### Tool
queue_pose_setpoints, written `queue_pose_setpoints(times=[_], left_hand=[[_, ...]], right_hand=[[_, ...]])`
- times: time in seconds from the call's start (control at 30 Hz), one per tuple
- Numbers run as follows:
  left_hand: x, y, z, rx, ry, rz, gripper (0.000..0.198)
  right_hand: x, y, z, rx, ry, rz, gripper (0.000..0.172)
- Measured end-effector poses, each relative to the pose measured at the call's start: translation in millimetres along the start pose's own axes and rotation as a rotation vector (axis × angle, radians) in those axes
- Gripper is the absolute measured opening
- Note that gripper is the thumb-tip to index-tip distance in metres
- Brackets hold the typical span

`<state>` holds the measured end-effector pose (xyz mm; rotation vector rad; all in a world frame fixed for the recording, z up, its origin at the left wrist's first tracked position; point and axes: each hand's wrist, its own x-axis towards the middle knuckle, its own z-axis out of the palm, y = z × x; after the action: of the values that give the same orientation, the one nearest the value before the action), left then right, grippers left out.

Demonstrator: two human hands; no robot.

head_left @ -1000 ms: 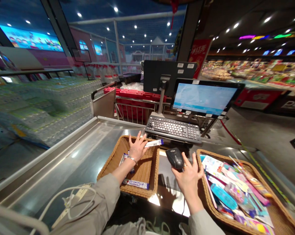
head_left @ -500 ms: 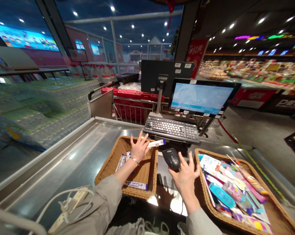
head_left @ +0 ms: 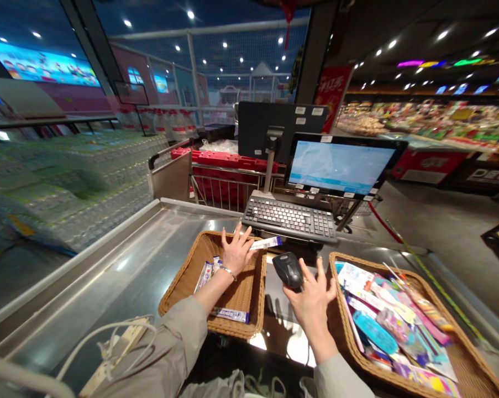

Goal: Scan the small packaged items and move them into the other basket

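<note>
My left hand (head_left: 236, 252) lies spread inside a wicker basket (head_left: 262, 287), with a white and blue stick packet (head_left: 266, 242) passing under its thumb. Two foil-wrapped packets (head_left: 203, 276) lie by my wrist, and a blue-and-white bar packet (head_left: 229, 315) rests near the basket's front rim. My right hand (head_left: 311, 307) is between the baskets, holding a black handheld barcode scanner (head_left: 288, 270) at its thumb side with the fingers spread. Next to it, a second wicker basket (head_left: 376, 265) is heaped with colourful packaged toys and stationery (head_left: 392, 323).
A steel counter (head_left: 108, 276) runs along the left. Ahead stand a black keyboard (head_left: 289, 219) and a lit till screen (head_left: 340, 166). A white power strip (head_left: 116, 348) with cable lies near my arm. Beyond are a red-trimmed shopping cart (head_left: 228, 182) and stacked bottled water (head_left: 67, 177).
The whole view has drifted slightly left. Both hands stay in nearly the same place over the baskets, and the scanner and packet remain with them.
</note>
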<state>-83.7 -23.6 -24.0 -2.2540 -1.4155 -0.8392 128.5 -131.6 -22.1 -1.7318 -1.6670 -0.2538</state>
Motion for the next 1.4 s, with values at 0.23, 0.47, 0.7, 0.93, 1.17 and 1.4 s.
queue_pose_setpoints(times=[0.23, 0.47, 0.7, 0.93, 1.17, 1.4], left_hand=[[1, 3, 4.0, 0.015, 0.013, 0.01, 0.018], [1, 4, 8.1, 0.005, 0.015, 0.018, 0.019], [4, 7, 9.5, 0.003, 0.029, 0.024, 0.02], [7, 9, 9.7, -0.01, 0.021, 0.029, 0.019], [11, 14, 8.5, -0.021, 0.018, 0.035, 0.021], [16, 18, 9.8, -0.042, 0.024, 0.048, 0.023]], right_hand=[[0, 2, -1, -0.004, -0.014, -0.01, 0.018], [0, 4, -4, 0.008, -0.003, -0.023, 0.017], [1, 5, -6, 0.011, 0.0, -0.021, 0.016], [-1, 5, -9, 0.019, -0.02, -0.014, 0.017], [0, 9, -10, 0.023, -0.013, -0.017, 0.019], [-2, 15, -10, -0.026, 0.009, -0.008, 0.015]])
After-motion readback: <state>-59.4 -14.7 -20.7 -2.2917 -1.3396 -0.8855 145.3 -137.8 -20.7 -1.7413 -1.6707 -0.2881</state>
